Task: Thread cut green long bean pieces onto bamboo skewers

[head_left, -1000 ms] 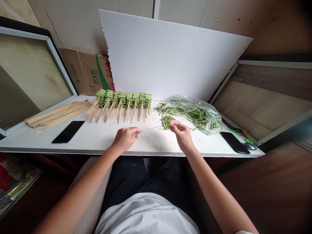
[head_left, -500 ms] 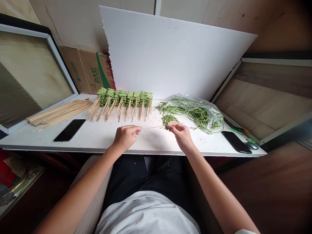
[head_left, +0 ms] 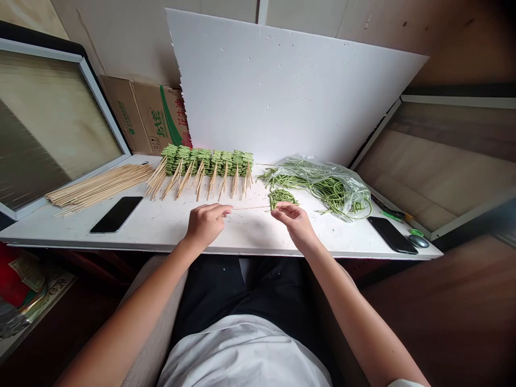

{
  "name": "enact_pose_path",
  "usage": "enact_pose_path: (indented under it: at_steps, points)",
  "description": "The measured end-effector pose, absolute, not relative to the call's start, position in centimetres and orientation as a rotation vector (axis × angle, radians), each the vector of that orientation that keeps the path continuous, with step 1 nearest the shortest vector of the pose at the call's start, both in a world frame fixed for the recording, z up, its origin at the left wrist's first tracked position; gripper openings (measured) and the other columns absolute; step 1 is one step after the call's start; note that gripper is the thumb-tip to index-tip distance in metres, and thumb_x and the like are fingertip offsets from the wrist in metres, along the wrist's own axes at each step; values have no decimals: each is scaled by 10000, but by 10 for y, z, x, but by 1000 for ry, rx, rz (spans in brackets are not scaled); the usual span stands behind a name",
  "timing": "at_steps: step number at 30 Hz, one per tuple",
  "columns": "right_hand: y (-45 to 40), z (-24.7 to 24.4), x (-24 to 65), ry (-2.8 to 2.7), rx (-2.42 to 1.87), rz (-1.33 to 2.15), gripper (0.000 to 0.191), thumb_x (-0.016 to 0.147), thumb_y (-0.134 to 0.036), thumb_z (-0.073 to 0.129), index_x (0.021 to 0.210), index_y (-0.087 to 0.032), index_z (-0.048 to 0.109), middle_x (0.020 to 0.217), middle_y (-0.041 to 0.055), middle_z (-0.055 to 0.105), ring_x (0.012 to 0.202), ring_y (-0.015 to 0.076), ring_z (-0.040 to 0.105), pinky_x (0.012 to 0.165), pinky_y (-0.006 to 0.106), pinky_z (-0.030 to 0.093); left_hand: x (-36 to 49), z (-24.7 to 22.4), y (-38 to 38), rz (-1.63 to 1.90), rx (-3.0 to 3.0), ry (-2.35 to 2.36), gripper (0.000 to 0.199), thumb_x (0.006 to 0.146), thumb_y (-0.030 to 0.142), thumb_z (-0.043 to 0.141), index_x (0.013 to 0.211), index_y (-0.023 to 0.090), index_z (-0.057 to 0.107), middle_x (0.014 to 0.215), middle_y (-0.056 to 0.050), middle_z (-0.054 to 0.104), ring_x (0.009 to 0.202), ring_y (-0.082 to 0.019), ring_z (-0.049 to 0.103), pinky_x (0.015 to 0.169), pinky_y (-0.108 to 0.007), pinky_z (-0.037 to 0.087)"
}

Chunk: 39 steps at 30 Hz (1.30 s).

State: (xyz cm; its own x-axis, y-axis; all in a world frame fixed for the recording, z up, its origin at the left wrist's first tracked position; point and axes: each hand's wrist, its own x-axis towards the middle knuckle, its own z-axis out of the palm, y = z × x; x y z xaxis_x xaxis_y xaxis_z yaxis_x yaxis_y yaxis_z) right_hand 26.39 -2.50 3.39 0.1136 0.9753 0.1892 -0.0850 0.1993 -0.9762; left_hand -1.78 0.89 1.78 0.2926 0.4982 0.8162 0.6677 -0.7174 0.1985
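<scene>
A thin wooden skewer (head_left: 252, 208) runs level between my hands above the white table. My left hand (head_left: 206, 221) is closed on its left end. The fingers of my right hand (head_left: 293, 219) are pinched at its other end, beside a small pile of cut green beans (head_left: 282, 197); whether they also hold a bean piece is too small to tell. Behind my left hand stand finished bean skewers in a row (head_left: 207, 161), their sticks pointing toward me. Long green beans (head_left: 326, 188) lie in a clear plastic bag at the right.
Loose bare skewers (head_left: 100, 185) lie at the left near a black phone (head_left: 116, 215). Another dark phone (head_left: 392, 235) and a rounded grey object (head_left: 418, 241) are at the right edge. A white foam board (head_left: 298, 97) and a cardboard box (head_left: 149, 115) stand behind.
My right hand has shifted slightly left along the skewer, and its fingertips have changed position. My left hand has moved slightly left.
</scene>
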Motion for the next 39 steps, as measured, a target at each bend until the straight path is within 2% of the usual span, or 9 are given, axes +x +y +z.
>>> enact_pose_path:
  at_steps: [8, 12, 16, 20, 32, 35, 39]
  points:
    - [-25, 34, 264, -1211, -1122, 1008, 363, 637, -463, 946, 768, -200, 734, 990, 72, 715, 1007, 255, 637, 899, 379, 503, -17, 19, 8, -1310, -2359, -1045, 503, 693, -64, 483, 941, 208, 826, 809, 13, 815, 723, -202, 769, 653, -285, 563]
    - [-23, 31, 267, -1222, -1117, 1015, 342, 653, -441, 941, 797, -201, 745, 1058, 74, 722, 1013, 247, 641, 862, 353, 492, -18, 17, 9, -1299, -2409, -1096, 493, 704, -44, 483, 946, 214, 826, 803, 17, 811, 736, -199, 773, 665, -276, 569]
    - [-22, 28, 268, -1194, -1071, 1057, 346, 704, -461, 907, 902, -214, 768, 953, 54, 750, 933, 228, 662, 859, 355, 494, -20, 15, 10, -1285, -2489, -1187, 440, 756, 11, 495, 946, 230, 826, 810, 11, 812, 764, -195, 777, 702, -269, 592]
    - [-22, 25, 267, -1187, -1033, 1085, 296, 746, -470, 868, 872, -221, 772, 853, 33, 754, 855, 205, 660, 843, 346, 490, -21, 12, 10, -1282, -2493, -1211, 436, 755, 37, 486, 935, 243, 826, 819, 17, 815, 769, -190, 776, 711, -259, 597]
    - [-25, 17, 264, -1195, -1021, 1118, 275, 723, -471, 881, 829, -236, 787, 853, 46, 755, 893, 234, 687, 906, 380, 516, -25, 11, 12, -1272, -2508, -1231, 417, 741, 90, 474, 882, 260, 828, 781, 26, 800, 726, -190, 766, 645, -243, 569]
    - [-22, 16, 268, -1169, -998, 1167, 328, 714, -462, 903, 933, -238, 806, 928, 50, 771, 939, 230, 693, 871, 358, 515, -28, 14, 13, -1266, -2524, -1287, 392, 786, 136, 477, 901, 263, 829, 798, 21, 804, 725, -191, 762, 635, -245, 555]
    - [-15, 20, 298, -1241, -1041, 1201, 571, 743, -452, 898, 1266, -268, 758, 1197, 81, 761, 1094, 235, 688, 844, 320, 523, -45, 20, 25, -1234, -2511, -1502, 313, 869, 267, 519, 920, 271, 827, 811, 11, 811, 707, -201, 753, 630, -259, 539]
